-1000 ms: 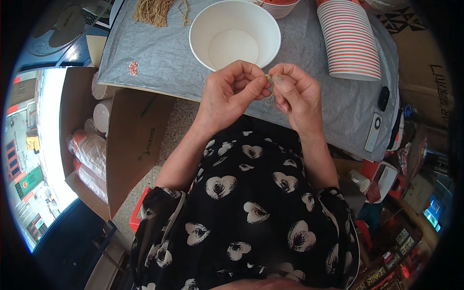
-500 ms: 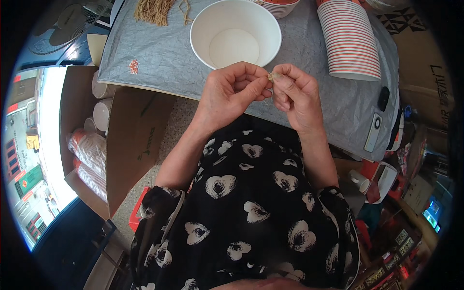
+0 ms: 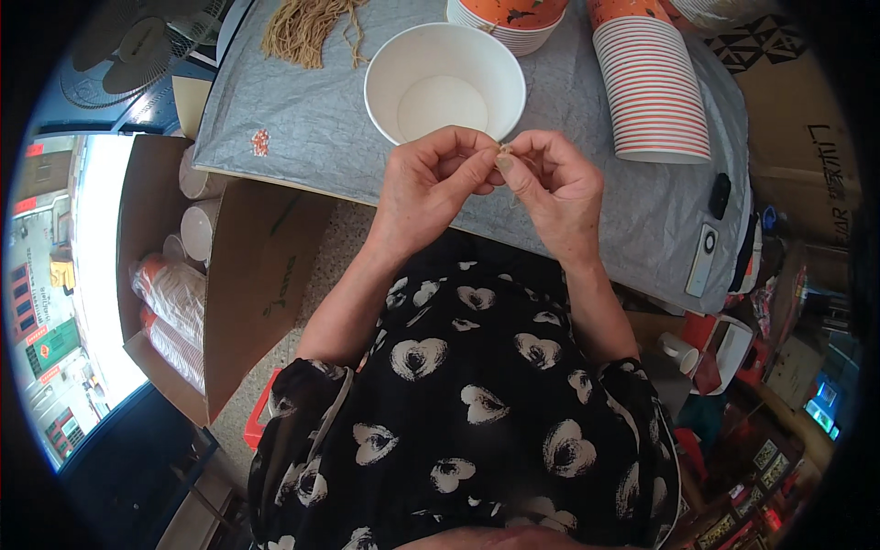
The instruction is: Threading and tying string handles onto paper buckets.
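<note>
Firstly, grey-covered table (image 3: pixel 302 119), carton (image 3: pixel 240 307) beside it holding plastic-wrapped stacks (image 3: pixel 176 298), striped tub stack (image 3: pixel 653 96) on table, white bowl (image 3: pixel 445 53), left hand (image 3: pixel 426 188) and right hand (image 3: pixel 561 194) at its near side, wrists apart, fingers curled, both pinching twine (image 3: pixel 505 149) between them.

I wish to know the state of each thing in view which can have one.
Thin tan cord: pinched; knotted or not, unclear.
Bare left hand: closed on the cord.
Bare right hand: closed on the cord.
Round white paper bucket: upright, open.
Tan stringy bundle: lying loose.
Tall stack of red-striped white paper tubs: nested.
Brown cardboard box: open, holding plastic-wrapped stacks.
</note>
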The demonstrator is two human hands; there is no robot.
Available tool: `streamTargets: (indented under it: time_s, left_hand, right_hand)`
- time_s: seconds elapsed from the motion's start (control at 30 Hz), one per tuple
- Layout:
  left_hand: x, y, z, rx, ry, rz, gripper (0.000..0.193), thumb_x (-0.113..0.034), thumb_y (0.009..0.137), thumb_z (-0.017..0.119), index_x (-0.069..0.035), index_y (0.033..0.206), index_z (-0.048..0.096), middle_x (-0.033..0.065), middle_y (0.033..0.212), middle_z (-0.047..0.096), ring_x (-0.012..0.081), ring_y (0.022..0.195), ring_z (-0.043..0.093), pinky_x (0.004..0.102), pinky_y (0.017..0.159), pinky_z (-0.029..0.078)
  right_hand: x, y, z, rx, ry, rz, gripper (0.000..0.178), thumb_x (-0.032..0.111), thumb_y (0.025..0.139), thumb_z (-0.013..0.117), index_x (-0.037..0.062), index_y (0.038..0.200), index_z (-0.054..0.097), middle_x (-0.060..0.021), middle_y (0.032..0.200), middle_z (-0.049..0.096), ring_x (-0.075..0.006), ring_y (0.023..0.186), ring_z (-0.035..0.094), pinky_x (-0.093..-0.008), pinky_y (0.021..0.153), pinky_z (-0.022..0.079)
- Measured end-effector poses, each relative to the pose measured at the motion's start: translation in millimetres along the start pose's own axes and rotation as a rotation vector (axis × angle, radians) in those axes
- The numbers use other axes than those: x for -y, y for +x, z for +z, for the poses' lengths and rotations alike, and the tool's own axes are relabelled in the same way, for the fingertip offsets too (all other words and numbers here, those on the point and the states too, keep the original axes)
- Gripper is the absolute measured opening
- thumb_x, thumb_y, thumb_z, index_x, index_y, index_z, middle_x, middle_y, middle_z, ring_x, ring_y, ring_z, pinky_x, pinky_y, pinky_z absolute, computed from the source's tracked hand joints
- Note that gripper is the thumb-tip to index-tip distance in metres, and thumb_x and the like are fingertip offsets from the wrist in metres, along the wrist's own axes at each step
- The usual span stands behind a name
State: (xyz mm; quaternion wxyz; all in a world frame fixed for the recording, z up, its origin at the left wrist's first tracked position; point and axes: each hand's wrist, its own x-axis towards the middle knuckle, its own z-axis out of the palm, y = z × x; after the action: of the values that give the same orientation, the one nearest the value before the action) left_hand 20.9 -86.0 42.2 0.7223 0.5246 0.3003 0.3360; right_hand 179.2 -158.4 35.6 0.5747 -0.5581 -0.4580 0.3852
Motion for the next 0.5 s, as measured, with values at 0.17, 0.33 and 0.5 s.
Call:
streamTargets:
  time_s: [0.17,0.33,0.5]
  left_hand:
    - [-0.9,1.8,-0.3,0.012,-0.02,-0.039,0.015,-0.009,0.099,0.062,0.005,0.106,0.065,0.0096,0.093,0.072,0.0135,0.084,0.07,0.0245,0.075,0.059]
    - [-4.0,6.2,-2.7,0.007,-0.037,-0.062,0.017,-0.01,0.1,0.061,0.005,0.107,0.064,0.011,0.093,0.071,0.015,0.083,0.071,0.0253,0.074,0.059]
    - [-14.5,12.1,-8.3,0.032,0.006,-0.072,0.018,-0.012,0.101,0.061,0.005,0.106,0.064,0.011,0.092,0.071,0.0156,0.082,0.071,0.0254,0.072,0.058]
  right_hand:
    - [5.3,2.8,2.4,-0.038,0.04,-0.028,0.011,0.006,0.095,0.068,-0.0015,0.102,0.066,0.002,0.086,0.064,-0.0017,0.074,0.057,-0.0162,0.063,0.044]
    - [2.2,4.9,-7.5,-0.059,0.096,0.003,0.01,0.007,0.095,0.067,-0.0017,0.101,0.067,0.0019,0.085,0.065,-0.002,0.072,0.057,-0.0174,0.064,0.046]
    - [6.0,13.7,-19.9,-0.077,0.187,0.03,0.01,0.008,0.094,0.069,-0.0003,0.1,0.067,0.0039,0.085,0.062,-0.0017,0.074,0.053,-0.0173,0.066,0.043]
